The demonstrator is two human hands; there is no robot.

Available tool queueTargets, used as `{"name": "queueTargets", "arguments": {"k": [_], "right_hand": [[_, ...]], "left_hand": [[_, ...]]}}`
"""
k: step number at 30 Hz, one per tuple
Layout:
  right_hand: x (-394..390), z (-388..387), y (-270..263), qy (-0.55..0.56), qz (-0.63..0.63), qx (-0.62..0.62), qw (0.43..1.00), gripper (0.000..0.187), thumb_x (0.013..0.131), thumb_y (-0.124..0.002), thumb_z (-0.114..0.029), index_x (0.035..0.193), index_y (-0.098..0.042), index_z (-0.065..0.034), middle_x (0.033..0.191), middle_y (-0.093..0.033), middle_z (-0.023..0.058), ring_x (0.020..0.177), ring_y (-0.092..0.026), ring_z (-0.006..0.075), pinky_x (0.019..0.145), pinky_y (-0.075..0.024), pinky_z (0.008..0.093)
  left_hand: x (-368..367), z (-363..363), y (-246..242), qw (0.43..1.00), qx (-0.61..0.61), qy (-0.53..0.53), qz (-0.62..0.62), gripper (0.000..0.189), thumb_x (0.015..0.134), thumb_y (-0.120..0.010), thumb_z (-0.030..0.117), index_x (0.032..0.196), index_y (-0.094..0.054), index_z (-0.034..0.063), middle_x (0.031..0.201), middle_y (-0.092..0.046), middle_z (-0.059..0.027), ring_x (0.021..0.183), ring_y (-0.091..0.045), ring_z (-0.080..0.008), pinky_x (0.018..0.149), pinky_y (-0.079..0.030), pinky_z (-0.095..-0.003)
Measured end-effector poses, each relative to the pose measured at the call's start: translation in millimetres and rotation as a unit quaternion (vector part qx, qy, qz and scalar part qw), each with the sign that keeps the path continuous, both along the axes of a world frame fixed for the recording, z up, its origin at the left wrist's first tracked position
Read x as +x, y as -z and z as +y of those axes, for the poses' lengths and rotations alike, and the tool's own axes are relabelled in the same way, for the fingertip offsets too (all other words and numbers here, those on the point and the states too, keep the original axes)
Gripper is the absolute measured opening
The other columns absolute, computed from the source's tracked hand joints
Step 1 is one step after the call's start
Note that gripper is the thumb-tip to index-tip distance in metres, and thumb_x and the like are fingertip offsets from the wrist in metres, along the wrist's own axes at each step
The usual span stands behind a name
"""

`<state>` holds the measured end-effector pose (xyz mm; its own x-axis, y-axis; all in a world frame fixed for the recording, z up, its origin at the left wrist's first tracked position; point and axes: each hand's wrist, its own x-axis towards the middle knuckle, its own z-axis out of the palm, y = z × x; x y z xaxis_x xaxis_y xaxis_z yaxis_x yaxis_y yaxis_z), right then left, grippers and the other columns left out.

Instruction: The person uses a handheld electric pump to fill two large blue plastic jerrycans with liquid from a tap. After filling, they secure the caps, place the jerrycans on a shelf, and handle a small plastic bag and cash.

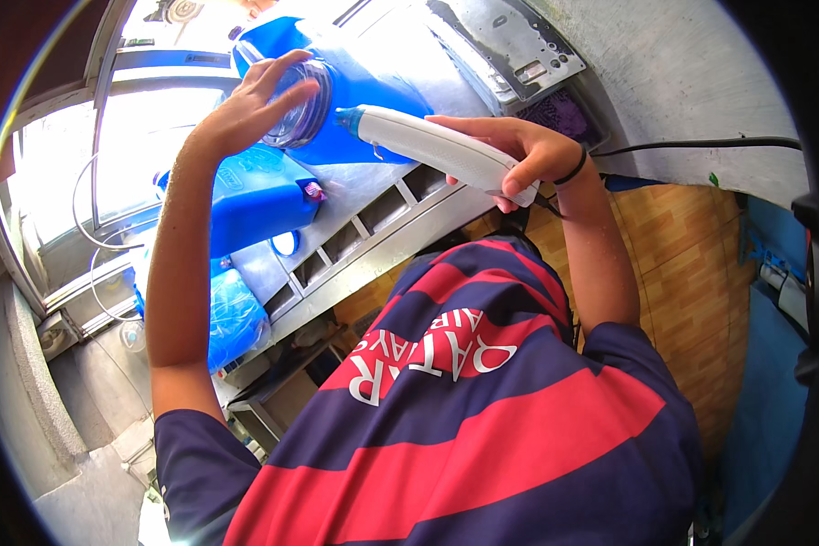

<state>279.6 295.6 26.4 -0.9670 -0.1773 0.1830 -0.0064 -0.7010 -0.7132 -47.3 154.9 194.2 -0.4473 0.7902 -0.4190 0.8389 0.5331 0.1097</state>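
A white handheld heat gun [437, 147] with a blue nozzle end and a cord at its rear is gripped in my right hand [529, 153]. Its nozzle points left at the round mouth [297, 102] of a large blue plastic water container [375, 95], which lies on its side. Clear plastic film seems to surround the mouth. My left hand [266, 99] is over this mouth, fingers spread; whether the fingertips touch it cannot be told. A smaller blue jug [259, 191] lies nearer, beside my left forearm.
A metal counter [382, 174] with a slotted front edge bears the containers. A blue item in clear film [235, 317] lies at lower left, near a white hose [75, 205]. Stacked trays [512, 54] stand at the back right, and a black cable [696, 143] runs along the wall.
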Motion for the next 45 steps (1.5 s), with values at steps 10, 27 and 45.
{"name": "queueTargets", "arguments": {"k": [10,27,45], "right_hand": [[1.3,-7.8,-5.0,-0.002,-0.003,-0.005,1.0,0.102,0.073,-0.081,-0.01,0.159,-0.028,-0.0065,0.119,-0.061,0.018,0.091,-0.064,0.019,0.062,-0.0602,0.0308],[-5.5,-2.3,-157.5,0.151,-0.204,0.163,0.953,0.088,0.076,-0.065,-0.028,0.154,-0.036,0.0015,0.105,-0.067,0.022,0.054,-0.06,0.0129,0.044,-0.0494,0.0226],[-105.1,57.7,-231.2,0.056,-0.32,0.093,0.941,0.087,0.087,-0.058,-0.038,0.154,-0.023,0.0043,0.099,-0.054,0.0289,0.039,-0.058,0.0216,0.028,-0.0489,0.0286]], "left_hand": [[11.2,-2.1,-3.4,0.993,0.032,-0.101,-0.061,0.104,0.089,-0.031,0.086,0.153,-0.035,0.0036,0.149,-0.046,-0.0262,0.128,-0.056,-0.0428,0.074,-0.063,-0.0438],[5.2,-74.6,127.4,0.711,0.645,-0.057,-0.274,0.103,0.087,-0.061,0.071,0.158,-0.024,0.0063,0.155,-0.039,-0.0223,0.143,-0.039,-0.0345,0.12,-0.03,-0.0482],[10.3,-83.5,174.2,0.749,0.655,0.007,-0.105,0.125,0.058,-0.095,0.043,0.154,-0.027,-0.0007,0.153,-0.039,-0.0256,0.14,-0.041,-0.0432,0.117,-0.032,-0.0539]]}}
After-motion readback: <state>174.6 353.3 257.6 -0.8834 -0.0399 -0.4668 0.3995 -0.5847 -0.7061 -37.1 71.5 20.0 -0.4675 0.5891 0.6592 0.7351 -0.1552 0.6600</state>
